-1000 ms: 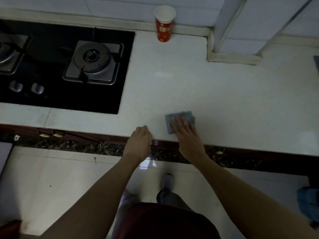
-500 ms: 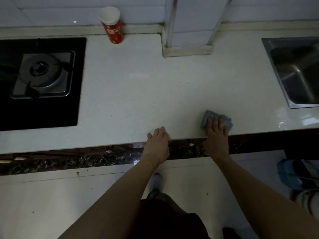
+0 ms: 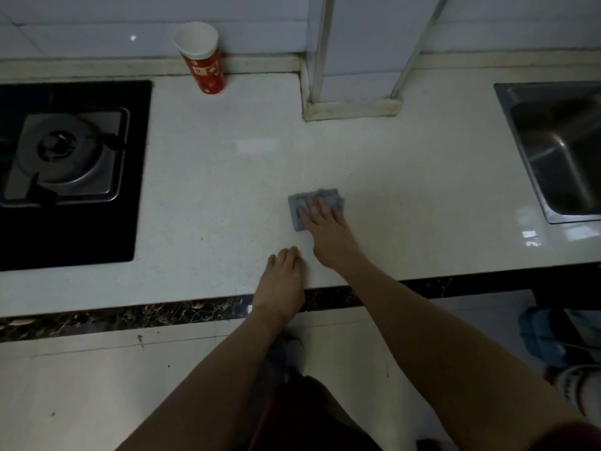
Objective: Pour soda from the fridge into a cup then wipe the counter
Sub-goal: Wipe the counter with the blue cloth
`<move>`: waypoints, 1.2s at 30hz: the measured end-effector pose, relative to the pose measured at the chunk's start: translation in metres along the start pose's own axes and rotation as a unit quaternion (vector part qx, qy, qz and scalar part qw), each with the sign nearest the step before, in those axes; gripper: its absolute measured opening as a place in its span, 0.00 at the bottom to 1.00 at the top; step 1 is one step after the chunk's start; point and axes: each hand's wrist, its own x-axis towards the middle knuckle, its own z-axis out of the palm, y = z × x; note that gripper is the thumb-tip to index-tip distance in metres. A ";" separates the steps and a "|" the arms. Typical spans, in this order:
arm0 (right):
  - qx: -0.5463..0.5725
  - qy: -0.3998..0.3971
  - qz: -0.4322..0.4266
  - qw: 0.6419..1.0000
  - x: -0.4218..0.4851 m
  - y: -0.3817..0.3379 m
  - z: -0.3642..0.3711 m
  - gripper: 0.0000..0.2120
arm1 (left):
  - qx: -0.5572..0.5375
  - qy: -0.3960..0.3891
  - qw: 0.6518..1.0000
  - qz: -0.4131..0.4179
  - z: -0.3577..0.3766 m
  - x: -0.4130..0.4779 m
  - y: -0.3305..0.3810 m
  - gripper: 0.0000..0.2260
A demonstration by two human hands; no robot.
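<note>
A small grey-blue cloth [image 3: 300, 203] lies flat on the white counter [image 3: 227, 177], a little in from the front edge. My right hand [image 3: 325, 232] presses on it with the fingers spread, covering its near right part. My left hand [image 3: 283, 281] rests palm down on the counter's front edge, just left of the right wrist, holding nothing. A red paper cup [image 3: 203, 60] with a white inside stands upright at the back wall; its contents cannot be seen.
A black gas hob [image 3: 74, 177] with a steel burner fills the counter's left side. A steel sink [image 3: 559, 151] is set in at the right. A tiled column [image 3: 351, 76] juts out from the back wall between the cup and the sink.
My right hand has slid the cloth from the front edge to the left and farther onto the counter. The left hand stays at the edge. The view shifted right over the second.
</note>
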 end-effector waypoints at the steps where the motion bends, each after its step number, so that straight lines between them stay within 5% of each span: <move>1: -0.003 -0.001 0.004 1.000 0.013 0.004 -0.005 0.34 | 0.013 -0.015 1.000 0.007 -0.002 0.007 0.001 0.25; 18: -0.027 0.028 0.132 0.990 0.127 0.148 -0.051 0.36 | 0.068 -0.009 0.995 0.066 -0.030 0.139 0.003 0.27; 36: 0.015 0.008 0.231 0.973 -0.018 0.307 -0.054 0.37 | 0.054 0.043 0.997 0.020 0.003 0.161 0.136 0.23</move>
